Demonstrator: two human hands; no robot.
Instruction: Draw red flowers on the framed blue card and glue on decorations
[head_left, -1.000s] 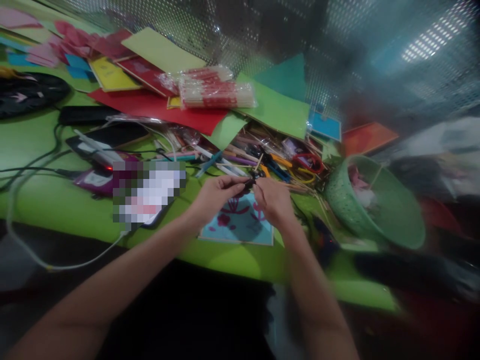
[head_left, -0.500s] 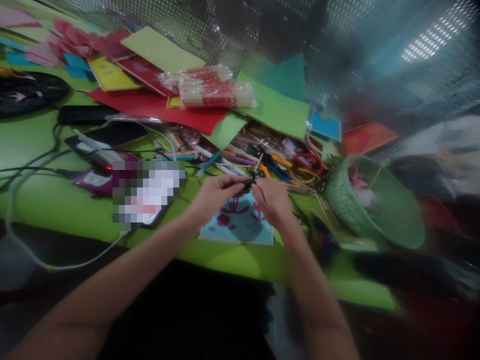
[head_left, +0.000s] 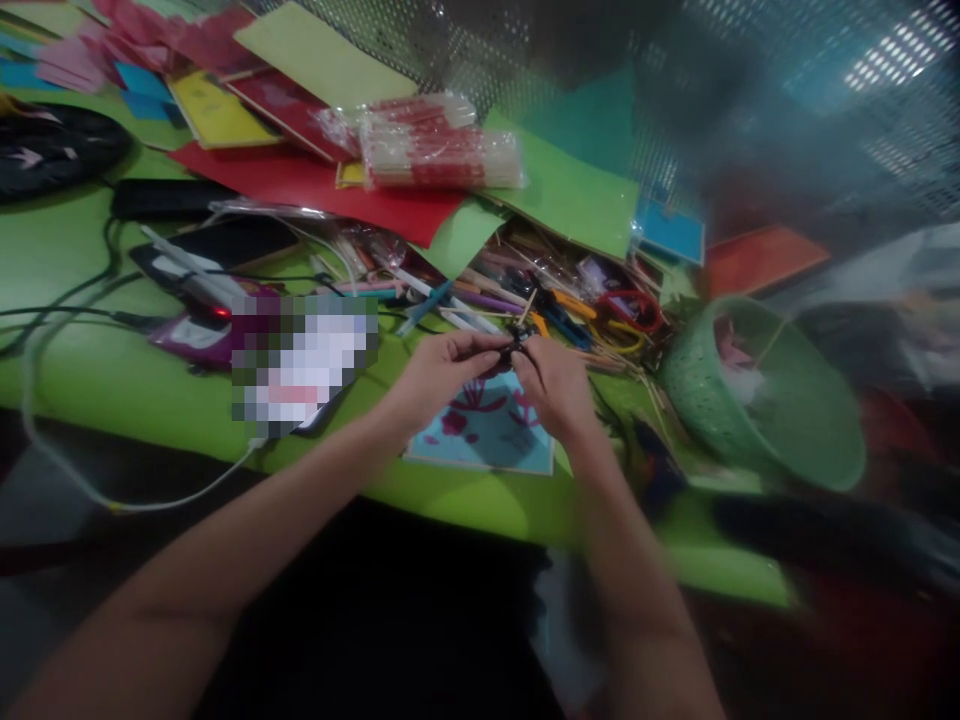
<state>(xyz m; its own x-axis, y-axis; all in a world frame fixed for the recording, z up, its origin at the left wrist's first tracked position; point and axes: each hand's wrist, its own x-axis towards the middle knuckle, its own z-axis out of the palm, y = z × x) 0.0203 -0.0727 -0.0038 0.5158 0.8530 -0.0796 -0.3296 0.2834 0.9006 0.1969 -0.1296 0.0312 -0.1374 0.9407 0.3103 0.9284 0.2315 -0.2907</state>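
Observation:
My left hand (head_left: 448, 372) and my right hand (head_left: 553, 385) meet above a light-blue card (head_left: 487, 455) with dark pink shapes on it. Between the fingertips of both hands is a small dark object (head_left: 512, 349), too blurred to name. Thumb and fingers are pinched together on each side of it. The card lies flat on the green table (head_left: 517, 512), partly covered by my hands. Just beyond the fingers lie pencils, thin sticks and scissors with orange-yellow handles (head_left: 574, 305).
A green basket (head_left: 675, 400) holding crumpled scraps stands at the right. A phone (head_left: 315, 365) with a blurred-out screen and a white cable (head_left: 180, 507) lie at the left. Behind are coloured sheets, a red card (head_left: 322, 205) and plastic-wrapped stick bundles (head_left: 442, 157).
The camera view has shifted slightly, so the table things sit a little higher in the picture. Both hands stay together on the small dark object over the card.

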